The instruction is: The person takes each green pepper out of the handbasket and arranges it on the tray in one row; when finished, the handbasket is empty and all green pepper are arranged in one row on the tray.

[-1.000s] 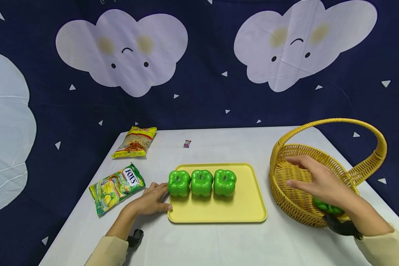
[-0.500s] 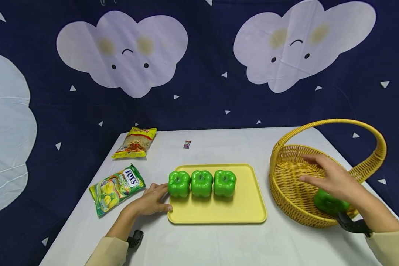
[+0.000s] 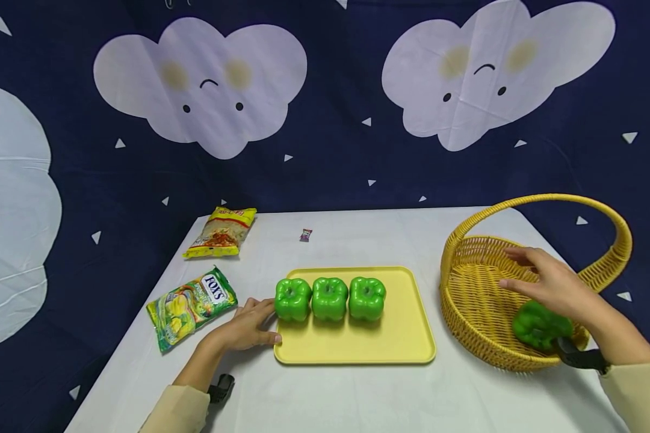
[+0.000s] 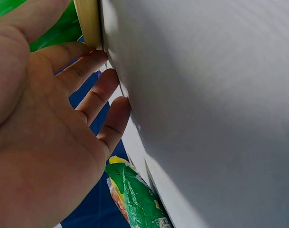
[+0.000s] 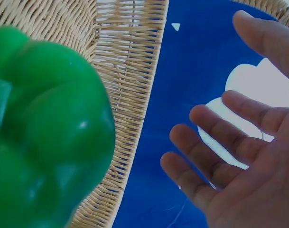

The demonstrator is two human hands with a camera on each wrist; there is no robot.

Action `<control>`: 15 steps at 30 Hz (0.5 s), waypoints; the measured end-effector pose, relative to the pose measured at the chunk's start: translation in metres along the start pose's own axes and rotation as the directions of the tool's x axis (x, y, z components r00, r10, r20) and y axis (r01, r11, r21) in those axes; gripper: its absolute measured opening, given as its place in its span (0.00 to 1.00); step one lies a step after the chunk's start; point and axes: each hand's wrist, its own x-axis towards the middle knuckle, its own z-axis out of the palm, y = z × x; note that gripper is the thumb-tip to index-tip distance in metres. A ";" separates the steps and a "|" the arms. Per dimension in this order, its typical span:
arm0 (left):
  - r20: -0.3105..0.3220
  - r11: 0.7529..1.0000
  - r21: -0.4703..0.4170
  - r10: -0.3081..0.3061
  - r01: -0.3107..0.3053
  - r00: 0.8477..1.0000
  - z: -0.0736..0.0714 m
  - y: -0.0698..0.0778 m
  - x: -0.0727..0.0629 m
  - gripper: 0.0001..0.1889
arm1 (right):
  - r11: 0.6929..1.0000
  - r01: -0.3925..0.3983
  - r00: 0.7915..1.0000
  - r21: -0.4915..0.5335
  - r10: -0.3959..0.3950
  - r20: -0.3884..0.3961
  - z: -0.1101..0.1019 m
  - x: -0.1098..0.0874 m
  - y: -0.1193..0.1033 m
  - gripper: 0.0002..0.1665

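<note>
Three green bell peppers [image 3: 329, 299] stand side by side along the back left of a yellow tray [image 3: 395, 343]. My left hand [image 3: 246, 326] rests at the tray's left edge, its fingers spread and touching the rim, as the left wrist view also shows. Over the right part of a wicker basket [image 3: 468, 334] hovers my right hand [image 3: 555, 287], fingers loosely extended and holding nothing. Below it another green bell pepper [image 3: 538, 328] lies in the basket, partly hidden by the hand and wrist strap. In the right wrist view this pepper [image 5: 49, 133] is apart from the fingers.
Left of the tray lies a green Fox's candy bag [image 3: 192, 307], with a yellow snack packet [image 3: 222, 233] behind it. A tiny wrapped candy [image 3: 306, 235] sits toward the table's back. The basket's tall handle [image 3: 552, 197] arches above the right side.
My right hand has drawn back to the right over the basket, uncovering more of the pepper inside. My left hand and the three peppers on the tray stay in place.
</note>
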 end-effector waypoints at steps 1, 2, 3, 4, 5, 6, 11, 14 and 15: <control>0.000 1.000 0.001 0.000 0.000 1.000 0.000 0.000 0.000 0.43 | 1.000 -0.010 1.000 0.004 0.010 0.016 0.000 0.001 0.002 0.41; 0.001 1.000 0.001 -0.001 0.001 1.000 0.000 0.000 0.000 0.43 | 1.000 -0.023 0.999 0.006 0.023 0.033 -0.001 0.001 0.004 0.42; 0.001 1.000 0.002 -0.003 0.003 1.000 0.000 0.000 0.000 0.43 | 1.000 -0.030 0.999 0.005 0.030 0.041 -0.001 0.001 0.005 0.42; 0.000 1.000 0.003 -0.003 0.003 1.000 -0.001 0.000 0.000 0.43 | 0.999 -0.034 0.998 -0.001 0.034 0.045 -0.001 0.002 0.006 0.42; 0.000 1.000 0.003 -0.006 0.006 1.000 -0.001 0.001 0.000 0.43 | 0.999 -0.044 0.998 -0.008 0.044 0.051 -0.002 0.003 0.007 0.43; 0.000 1.000 0.003 -0.007 0.007 1.000 -0.001 0.001 0.000 0.43 | 0.999 -0.049 0.997 -0.017 0.050 0.053 -0.002 0.004 0.008 0.43; 0.001 1.000 0.001 -0.010 0.010 1.000 0.000 0.001 0.000 0.42 | 0.995 -0.094 0.990 -0.045 0.098 0.099 -0.003 0.012 0.013 0.48; 0.002 1.000 -0.004 -0.011 0.011 1.000 0.000 0.002 -0.001 0.42 | 0.994 -0.101 0.987 -0.051 0.107 0.117 -0.002 0.016 0.017 0.49; 0.003 1.000 -0.006 -0.010 0.010 1.000 0.000 0.002 0.000 0.42 | 0.993 -0.104 0.987 -0.053 0.110 0.120 -0.001 0.018 0.019 0.49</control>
